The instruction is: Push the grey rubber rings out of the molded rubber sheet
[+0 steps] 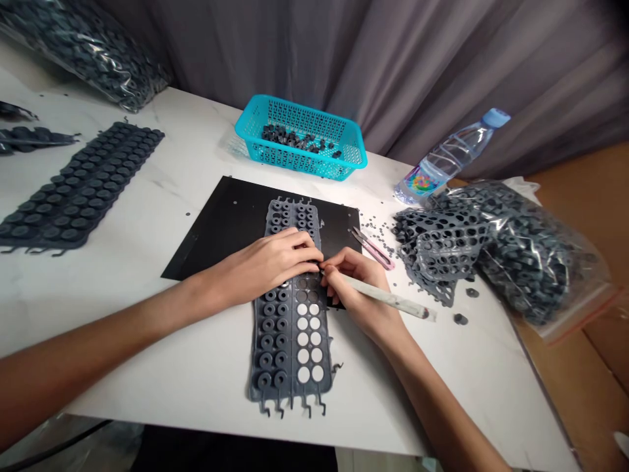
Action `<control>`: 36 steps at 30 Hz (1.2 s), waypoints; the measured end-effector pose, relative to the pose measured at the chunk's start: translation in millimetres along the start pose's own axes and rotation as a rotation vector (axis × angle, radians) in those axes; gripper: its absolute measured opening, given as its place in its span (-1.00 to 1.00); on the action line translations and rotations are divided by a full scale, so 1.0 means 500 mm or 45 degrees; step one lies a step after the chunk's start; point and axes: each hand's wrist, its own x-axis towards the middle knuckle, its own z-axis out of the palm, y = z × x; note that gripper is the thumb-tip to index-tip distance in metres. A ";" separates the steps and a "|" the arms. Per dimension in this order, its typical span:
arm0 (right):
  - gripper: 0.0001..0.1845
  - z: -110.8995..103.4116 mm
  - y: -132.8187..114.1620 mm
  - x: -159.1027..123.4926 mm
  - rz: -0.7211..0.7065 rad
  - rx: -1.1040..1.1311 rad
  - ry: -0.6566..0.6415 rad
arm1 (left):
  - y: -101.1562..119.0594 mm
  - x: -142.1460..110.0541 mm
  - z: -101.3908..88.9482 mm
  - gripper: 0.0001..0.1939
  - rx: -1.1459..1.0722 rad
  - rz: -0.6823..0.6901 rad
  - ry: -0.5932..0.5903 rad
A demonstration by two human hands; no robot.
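A dark grey moulded rubber sheet (pixel 289 328) lies lengthwise before me. Ring-shaped grommets fill its left columns, while the lower right columns show round holes with white table behind. My left hand (pixel 280 259) lies across the sheet, fingers bent and pressed together onto its right columns; whatever is under the fingertips is hidden. Close against them, my right hand (pixel 356 282) is closed around a slim pen-like tool with a pale, worn handle (pixel 388 298). The tool's tip is at the sheet beside my left fingertips, mostly hidden. Under the sheet's upper part is a black mat (pixel 216 223).
A turquoise basket (pixel 304 160) holds loose grommets. Pink-handled snips (pixel 376 250) lie right of the mat among small round scraps. Farther right are punched-out sheets (pixel 447 249), a filled bag (pixel 535 255) and a water bottle (pixel 452 157). Another full sheet (pixel 83 187) and bag (pixel 93 52) lie left.
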 end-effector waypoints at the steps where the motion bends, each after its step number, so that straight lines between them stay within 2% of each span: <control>1: -0.93 0.000 -0.001 0.001 -0.002 -0.011 0.002 | 0.000 0.000 0.002 -0.70 0.047 0.017 0.003; 4: -0.92 -0.002 0.000 0.002 -0.002 -0.011 -0.009 | -0.002 0.000 0.005 -0.69 0.108 0.036 0.036; 11: -0.95 -0.004 -0.001 0.003 0.010 -0.012 0.001 | 0.000 0.001 -0.001 -0.72 0.003 -0.002 0.062; 17: -0.92 0.000 -0.008 0.002 0.045 -0.022 -0.036 | -0.005 -0.001 0.009 -0.71 0.174 0.096 0.078; 23: -0.91 0.003 -0.003 -0.007 0.004 -0.078 -0.013 | -0.005 -0.001 0.020 -0.74 0.010 0.054 0.175; 29: -0.85 -0.007 -0.003 0.001 0.045 0.135 0.018 | 0.003 0.002 0.006 -0.77 -0.187 -0.142 0.047; 32: -0.84 -0.015 0.000 0.005 0.051 0.174 0.017 | 0.004 0.000 0.003 -0.75 -0.166 -0.132 0.023; 36: -0.87 -0.019 0.008 0.005 0.058 0.149 -0.052 | 0.001 -0.003 0.010 -0.74 -0.148 -0.117 0.062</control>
